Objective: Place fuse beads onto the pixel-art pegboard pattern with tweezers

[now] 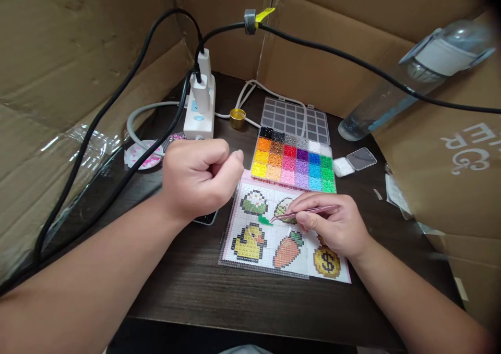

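My right hand (332, 224) grips thin metal tweezers (303, 212) whose tip rests over a clear pegboard (235, 249) lying on a pattern sheet with a duck, a carrot and a coin. A few green beads (265, 220) sit on the board just left of the tip. My left hand (199, 177) is raised above the board's left edge, curled into a fist with nothing seen in it. Behind the board stands an open bead organiser (293, 163) with rows of coloured beads, its clear lid (294, 119) folded back.
A white power strip (200, 109) with plugged chargers and black cables (117, 98) crosses the left side. A gold cap (237, 117), a small clear box (361, 158), a plate with pink beads (143, 155) and a plastic bottle (410, 77) sit around. Cardboard walls enclose the dark table (242, 296).
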The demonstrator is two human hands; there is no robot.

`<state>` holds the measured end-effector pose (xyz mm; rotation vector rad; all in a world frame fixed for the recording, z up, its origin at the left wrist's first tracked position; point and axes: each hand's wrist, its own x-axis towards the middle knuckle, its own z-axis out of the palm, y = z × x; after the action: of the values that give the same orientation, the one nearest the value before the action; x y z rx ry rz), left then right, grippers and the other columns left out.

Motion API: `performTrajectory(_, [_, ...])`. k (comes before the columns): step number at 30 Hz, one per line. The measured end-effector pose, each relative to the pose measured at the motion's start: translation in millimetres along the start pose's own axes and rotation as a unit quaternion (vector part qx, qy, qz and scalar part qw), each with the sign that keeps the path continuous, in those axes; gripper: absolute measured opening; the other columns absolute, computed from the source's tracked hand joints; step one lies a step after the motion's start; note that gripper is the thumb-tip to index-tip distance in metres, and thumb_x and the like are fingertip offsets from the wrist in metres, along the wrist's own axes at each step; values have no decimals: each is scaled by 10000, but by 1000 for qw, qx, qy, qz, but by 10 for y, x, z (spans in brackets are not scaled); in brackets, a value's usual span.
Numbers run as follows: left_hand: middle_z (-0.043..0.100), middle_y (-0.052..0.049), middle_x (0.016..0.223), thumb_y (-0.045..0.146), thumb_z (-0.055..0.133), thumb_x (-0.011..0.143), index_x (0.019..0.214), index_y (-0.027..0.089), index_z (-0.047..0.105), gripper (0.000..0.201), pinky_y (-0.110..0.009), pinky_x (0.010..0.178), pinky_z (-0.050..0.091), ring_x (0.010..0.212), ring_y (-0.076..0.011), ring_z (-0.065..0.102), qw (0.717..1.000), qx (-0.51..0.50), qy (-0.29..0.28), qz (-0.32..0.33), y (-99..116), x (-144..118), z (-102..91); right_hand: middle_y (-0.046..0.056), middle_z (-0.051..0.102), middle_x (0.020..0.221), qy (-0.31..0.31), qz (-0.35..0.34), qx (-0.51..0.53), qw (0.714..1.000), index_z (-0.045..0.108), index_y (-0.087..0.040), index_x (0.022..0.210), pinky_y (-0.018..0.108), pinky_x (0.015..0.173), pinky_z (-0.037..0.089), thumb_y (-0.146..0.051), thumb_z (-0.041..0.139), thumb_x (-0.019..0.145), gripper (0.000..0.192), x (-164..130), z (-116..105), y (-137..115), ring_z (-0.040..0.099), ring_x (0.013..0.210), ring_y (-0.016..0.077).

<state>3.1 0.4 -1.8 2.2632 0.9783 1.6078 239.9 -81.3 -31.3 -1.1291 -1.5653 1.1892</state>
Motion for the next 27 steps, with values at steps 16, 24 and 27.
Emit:
performTrajectory(16, [304, 50, 402, 102, 601, 740, 452, 151, 263, 447, -277, 398, 188, 395, -36, 270, 1000, 4, 0, -1, 19, 4, -15, 69, 714, 867, -21, 5, -4, 1000, 759, -187, 862, 223, 453, 489, -169, 689, 805, 93, 5, -75, 18, 604, 545, 105])
performTrajectory(24, [301, 54, 400, 80, 621, 710, 445, 151, 268, 448, -273, 392, 183, 392, -36, 274, 1000, -8, 5, 8, 1, 1, -4, 56, 712, 883, 8, -1, 5, 1000, 760, -207, 866, 221, 453, 496, -153, 685, 808, 108, -7, -12, 9, 590, 513, 85])
performTrajectory(27, [304, 57, 400, 76, 626, 700, 438, 149, 271, 447, -266, 389, 186, 389, -34, 271, 1000, -13, 3, 6, 0, 5, -6, 49, 717, 878, -4, -7, -1, 1000, 761, -217, 875, 212, 468, 496, -140, 690, 803, 127, 2, 2, 7, 595, 532, 83])
